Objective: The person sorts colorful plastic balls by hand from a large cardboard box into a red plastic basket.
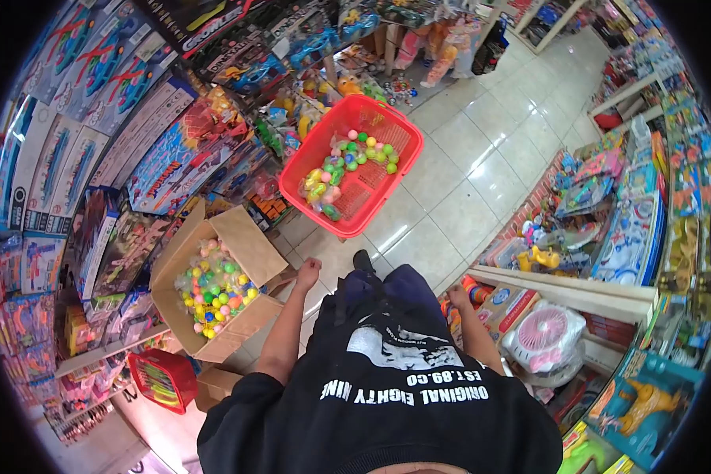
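My left hand (309,273) hangs at my side with its fingers curled in, holding nothing that I can see. It is nearest to an open cardboard box (262,259) filled with small colourful balls (217,288), many in clear plastic bags. On the other side, my right hand (457,297) is loosely closed by my hip, near boxed goods on a low shelf. Ahead of my feet stands a red plastic basket (412,162). Inside it lie loose green, yellow and pink balls (351,156) and some bagged ones (321,189).
Shelves of boxed toys (95,71) rise on the left. More packaged toys (600,182) line the right, with a wrapped pink fan (543,336) below. A tiled floor (482,150) runs ahead between them. A smaller red basket (183,371) stands behind the cardboard box.
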A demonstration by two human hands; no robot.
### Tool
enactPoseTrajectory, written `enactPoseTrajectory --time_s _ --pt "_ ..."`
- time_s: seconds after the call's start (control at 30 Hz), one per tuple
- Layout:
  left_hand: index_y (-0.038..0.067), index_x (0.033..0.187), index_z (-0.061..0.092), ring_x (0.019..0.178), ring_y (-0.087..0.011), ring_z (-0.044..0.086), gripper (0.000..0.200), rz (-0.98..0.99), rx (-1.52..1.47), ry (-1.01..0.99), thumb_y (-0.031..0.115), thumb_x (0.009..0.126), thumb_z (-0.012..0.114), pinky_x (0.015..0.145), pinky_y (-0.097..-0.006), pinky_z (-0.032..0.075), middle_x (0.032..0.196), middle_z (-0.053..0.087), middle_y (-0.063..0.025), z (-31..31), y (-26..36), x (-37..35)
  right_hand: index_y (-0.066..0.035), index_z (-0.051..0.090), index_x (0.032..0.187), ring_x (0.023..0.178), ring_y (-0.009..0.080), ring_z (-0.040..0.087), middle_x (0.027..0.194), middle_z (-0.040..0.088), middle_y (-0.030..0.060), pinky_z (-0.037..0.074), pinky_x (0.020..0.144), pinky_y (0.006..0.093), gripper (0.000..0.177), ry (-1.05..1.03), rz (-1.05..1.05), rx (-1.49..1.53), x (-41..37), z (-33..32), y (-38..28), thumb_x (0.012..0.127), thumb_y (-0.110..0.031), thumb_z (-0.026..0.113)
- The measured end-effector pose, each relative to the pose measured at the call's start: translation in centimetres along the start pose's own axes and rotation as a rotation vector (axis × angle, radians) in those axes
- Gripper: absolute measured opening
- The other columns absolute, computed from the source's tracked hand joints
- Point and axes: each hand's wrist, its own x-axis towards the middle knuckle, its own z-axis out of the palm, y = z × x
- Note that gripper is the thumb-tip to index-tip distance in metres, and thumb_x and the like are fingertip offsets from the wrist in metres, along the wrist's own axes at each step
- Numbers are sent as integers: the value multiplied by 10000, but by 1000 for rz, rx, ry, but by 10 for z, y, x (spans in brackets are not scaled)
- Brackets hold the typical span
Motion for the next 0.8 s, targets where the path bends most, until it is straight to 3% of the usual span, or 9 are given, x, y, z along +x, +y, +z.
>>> enactPoseTrajectory --time_s 0.2,0.27,0.33,0.4,0.5,0.53,0.57,0.7,0.8 --pt "20 1054 604 815 -200 612 219 56 -262 383 213 960 563 778 -324 487 883 642 -97 -37 82 5 -32 616 1024 669 148 646 786 659 62 467 541 270 236 -61 -257 213 22 -39 -194 943 -250 579" --pt "19 1058 598 814 -198 609 211 84 -300 514 205 963 565 771 -320 485 896 632 -90 -53 115 2 -12 636 972 659 119 637 770 660 63 469 514 264 185 9 -520 272 35 -44 -255 959 -177 553" --pt "11 1063 602 924 -175 596 208 256 -441 716 197 983 553 836 -315 465 990 638 -105 -67 144 5 0 632 986 696 135 642 784 660 81 479 575 260 154 89 -722 248 28 -53 -328 956 -126 549" --pt "10 1055 601 931 -189 593 186 255 -496 750 173 981 552 846 -319 460 1007 627 -111 -82 183 6 17 626 989 712 146 641 791 658 83 497 636 281 152 248 -928 89 8 -59 -399 943 -109 557" --pt "8 1052 600 944 -213 593 162 331 -394 811 140 969 558 859 -328 455 1030 617 -121 -96 245 10 23 633 1011 749 183 661 812 671 117 520 695 319 162 41 -1041 149 15 -52 -469 903 -85 579" --pt "8 1058 601 949 -222 596 162 400 -232 826 132 959 565 861 -333 456 1037 616 -124 -94 260 16 23 633 1011 749 183 661 812 671 117 520 695 319 162 19 -1044 134 29 -48 -484 903 -85 579" --pt "7 1042 601 953 -322 606 159 426 -223 827 106 927 556 869 -370 462 996 621 -146 -85 267 29 17 638 1024 769 214 670 834 679 134 524 709 338 181 -47 -1078 3 42 -42 -496 878 -79 593" --pt "10 1075 613 1056 -352 590 207 380 -107 624 136 919 565 929 -413 446 1106 625 -166 -37 273 100 1 648 1068 870 312 677 942 689 186 529 774 390 262 -310 -1061 -354 93 -8 -532 816 -67 625" --pt "26 1197 589 1173 -360 540 323 291 -149 435 186 917 574 1003 -426 415 1263 577 -177 -7 264 127 -17 640 1113 921 317 663 979 683 155 523 830 376 319 -325 -1155 -414 140 23 -519 800 -74 658"
